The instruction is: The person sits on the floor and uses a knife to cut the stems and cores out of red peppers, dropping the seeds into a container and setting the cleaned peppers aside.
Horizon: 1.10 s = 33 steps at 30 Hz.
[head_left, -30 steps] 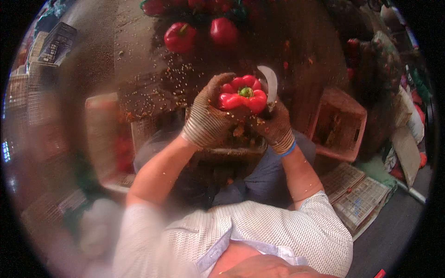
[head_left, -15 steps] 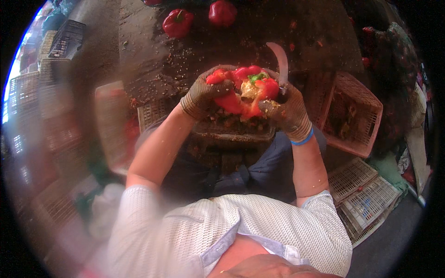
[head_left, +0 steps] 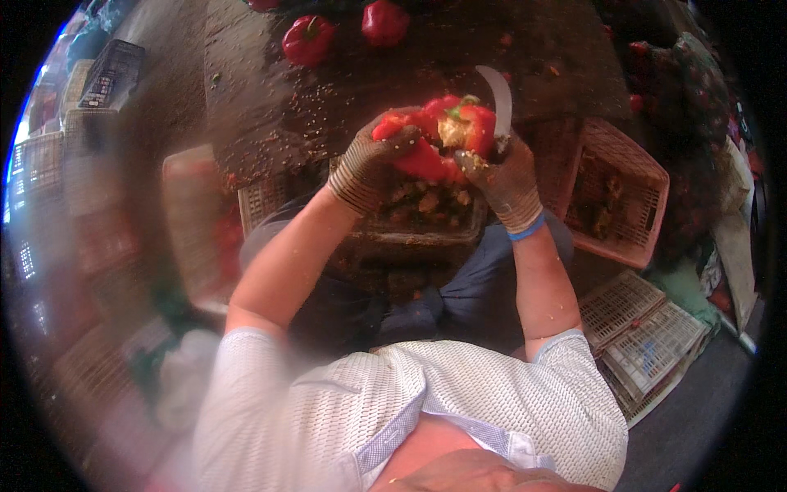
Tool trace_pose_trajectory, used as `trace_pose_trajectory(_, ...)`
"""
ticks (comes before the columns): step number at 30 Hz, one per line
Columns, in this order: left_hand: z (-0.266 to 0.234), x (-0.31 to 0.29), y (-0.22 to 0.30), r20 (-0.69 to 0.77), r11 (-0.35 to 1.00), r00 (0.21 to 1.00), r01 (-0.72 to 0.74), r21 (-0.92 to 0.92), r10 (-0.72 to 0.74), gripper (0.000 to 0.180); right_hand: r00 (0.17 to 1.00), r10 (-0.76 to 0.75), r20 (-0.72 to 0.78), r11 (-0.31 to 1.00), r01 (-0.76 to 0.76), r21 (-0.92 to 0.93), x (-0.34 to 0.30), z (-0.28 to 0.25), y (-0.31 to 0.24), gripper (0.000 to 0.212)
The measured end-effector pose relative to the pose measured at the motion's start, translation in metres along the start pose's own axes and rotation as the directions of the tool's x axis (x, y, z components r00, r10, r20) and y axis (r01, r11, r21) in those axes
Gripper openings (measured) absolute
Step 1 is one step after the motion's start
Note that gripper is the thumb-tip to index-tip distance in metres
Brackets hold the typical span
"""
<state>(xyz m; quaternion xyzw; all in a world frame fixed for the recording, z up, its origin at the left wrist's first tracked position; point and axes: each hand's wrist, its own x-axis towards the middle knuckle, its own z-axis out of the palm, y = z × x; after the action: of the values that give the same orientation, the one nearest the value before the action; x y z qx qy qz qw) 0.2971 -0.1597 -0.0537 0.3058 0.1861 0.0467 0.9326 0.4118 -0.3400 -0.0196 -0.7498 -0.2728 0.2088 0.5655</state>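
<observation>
A red bell pepper (head_left: 426,161) is cut and spread apart between my gloved hands, its pale seedy core (head_left: 453,133) and a bit of green stem showing. My left hand (head_left: 379,157) is closed around its left side. Held in my right hand (head_left: 503,182) is a knife with a curved blade (head_left: 498,94) pointing up and away; the fingers of that hand also press on the pepper's right side. Under both hands, between my knees, a crate (head_left: 410,239) contains pale and greenish scraps.
Two whole red peppers (head_left: 308,41) rest on the dark, seed-strewn board (head_left: 262,90) at the far side. A pinkish crate (head_left: 653,215) with scraps is at my right, another crate (head_left: 187,184) at my left. Flattened crates (head_left: 652,348) lie lower right; full net sacks (head_left: 697,90) stand far right.
Both hands have come up slightly with the pepper and drawn a little closer together. More of the scraps in the crate below now shows. The knife stays in my right hand.
</observation>
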Motion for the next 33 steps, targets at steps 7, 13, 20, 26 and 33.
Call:
trace_pose_trajectory(7,-0.036,-0.005,0.022,0.279,0.967,0.929,0.256,-0.012,-0.242,0.075,0.975,0.131,0.177,0.988,-0.143,0.054,0.001,-0.010,0.011,0.039)
trace_pose_trajectory(13,-0.061,0.009,0.030,0.194,0.978,0.965,0.194,-0.077,-0.176,0.059,0.948,0.224,0.227,0.852,-0.304,0.427,0.007,0.004,0.028,0.038)
trace_pose_trajectory(20,-0.059,0.013,0.055,0.023,0.979,0.995,0.088,0.186,-0.094,0.052,0.903,0.314,0.293,0.681,-0.429,0.594,0.002,0.007,0.014,0.060)
trace_pose_trajectory(26,-0.052,0.003,0.054,0.062,0.818,0.979,0.129,0.561,-0.197,0.058,0.910,0.314,0.271,0.683,-0.415,0.601,-0.001,0.004,0.007,0.054)
trace_pose_trajectory(33,-0.027,-0.009,0.044,0.083,0.186,0.976,-0.121,0.975,0.202,0.045,0.888,0.361,0.285,0.726,-0.460,0.512,-0.001,0.006,0.021,0.051)
